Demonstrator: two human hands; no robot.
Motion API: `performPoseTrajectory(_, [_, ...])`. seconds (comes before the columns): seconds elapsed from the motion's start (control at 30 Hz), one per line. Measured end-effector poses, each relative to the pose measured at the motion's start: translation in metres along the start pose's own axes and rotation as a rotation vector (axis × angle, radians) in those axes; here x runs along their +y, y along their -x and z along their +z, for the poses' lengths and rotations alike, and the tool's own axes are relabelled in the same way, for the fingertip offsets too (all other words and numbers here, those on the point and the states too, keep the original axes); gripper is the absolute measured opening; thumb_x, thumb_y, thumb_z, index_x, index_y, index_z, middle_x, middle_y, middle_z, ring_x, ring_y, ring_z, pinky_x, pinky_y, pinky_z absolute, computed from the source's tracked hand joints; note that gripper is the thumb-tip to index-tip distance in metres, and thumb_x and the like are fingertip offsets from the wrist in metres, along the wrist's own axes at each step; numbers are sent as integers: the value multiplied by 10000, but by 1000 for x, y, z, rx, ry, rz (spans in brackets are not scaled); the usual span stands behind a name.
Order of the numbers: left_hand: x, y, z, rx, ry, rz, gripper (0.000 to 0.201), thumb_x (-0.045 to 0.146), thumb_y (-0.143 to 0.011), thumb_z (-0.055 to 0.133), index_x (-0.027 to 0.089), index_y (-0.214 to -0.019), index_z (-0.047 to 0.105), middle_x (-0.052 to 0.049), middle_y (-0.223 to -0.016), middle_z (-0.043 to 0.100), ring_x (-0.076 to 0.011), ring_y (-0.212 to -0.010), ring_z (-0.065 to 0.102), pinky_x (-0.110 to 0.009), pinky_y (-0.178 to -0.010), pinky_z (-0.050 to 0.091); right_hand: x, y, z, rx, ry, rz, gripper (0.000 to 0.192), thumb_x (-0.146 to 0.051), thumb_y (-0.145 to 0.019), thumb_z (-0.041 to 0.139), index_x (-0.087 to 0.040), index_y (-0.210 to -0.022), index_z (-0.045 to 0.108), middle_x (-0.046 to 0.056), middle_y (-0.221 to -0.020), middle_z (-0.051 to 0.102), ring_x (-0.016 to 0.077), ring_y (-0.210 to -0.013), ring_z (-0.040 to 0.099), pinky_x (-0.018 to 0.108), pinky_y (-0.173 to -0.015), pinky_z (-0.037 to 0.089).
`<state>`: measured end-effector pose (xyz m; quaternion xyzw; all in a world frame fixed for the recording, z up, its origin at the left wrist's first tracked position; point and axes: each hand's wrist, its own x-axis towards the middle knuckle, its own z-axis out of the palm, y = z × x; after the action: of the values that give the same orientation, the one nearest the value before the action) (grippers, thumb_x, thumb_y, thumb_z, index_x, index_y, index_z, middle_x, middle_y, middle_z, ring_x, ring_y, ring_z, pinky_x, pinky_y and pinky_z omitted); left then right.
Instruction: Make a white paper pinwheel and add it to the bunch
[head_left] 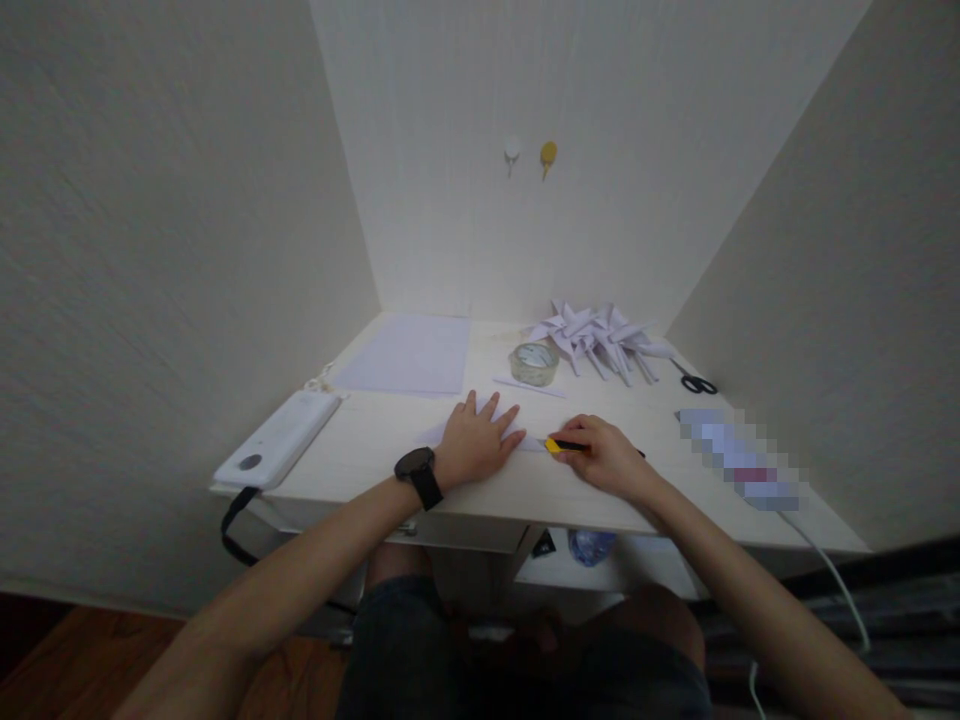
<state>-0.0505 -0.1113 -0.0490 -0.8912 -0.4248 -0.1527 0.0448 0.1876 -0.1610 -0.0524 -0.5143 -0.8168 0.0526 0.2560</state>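
Note:
My left hand (pixel 480 440) lies flat with fingers spread, pressing a folded piece of white paper (pixel 433 436) onto the desk (pixel 375 440). Much of that paper is hidden beneath the palm. In my right hand (pixel 604 455) is a yellow and black utility knife (pixel 556 446), gripped between thumb and fingers. Its tip points left and meets the right end of the paper. Just beyond my hands lie a thin rolled paper stick (pixel 529 387) and a roll of clear tape (pixel 534 364).
Paper pinwheels (pixel 600 335) are piled at the back right, with black scissors (pixel 699 384) beside them. White sheets (pixel 412 352) lie back left. A white box-shaped device (pixel 277 440) sits at the left edge. A blurred-out item (pixel 739 460) with a cable is on the right.

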Motion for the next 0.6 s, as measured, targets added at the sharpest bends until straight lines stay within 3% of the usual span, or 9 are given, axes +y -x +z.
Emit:
performPoseTrajectory(0.37, [6, 1, -5, -54, -117, -49, 592, 587, -970, 274, 302, -1453, 467, -100, -1494, 466, -427, -1343, 397, -548, -1039, 343, 6, -1, 4, 6, -80, -30, 245, -213, -789, 729, -220, -1032, 766, 80, -953, 693, 230, -884, 634, 380, -817, 514])
performPoseTrajectory(0.6, [6, 0, -5, -45, -103, -38, 587, 567, -977, 285, 281, -1456, 467, -123, -1489, 468, -422, -1341, 407, -551, -1035, 355, 16, 2, -15, 70, -289, 7, 521, -267, -723, 743, -217, -1235, 660, 93, -1062, 679, 229, -900, 649, 379, -798, 551])
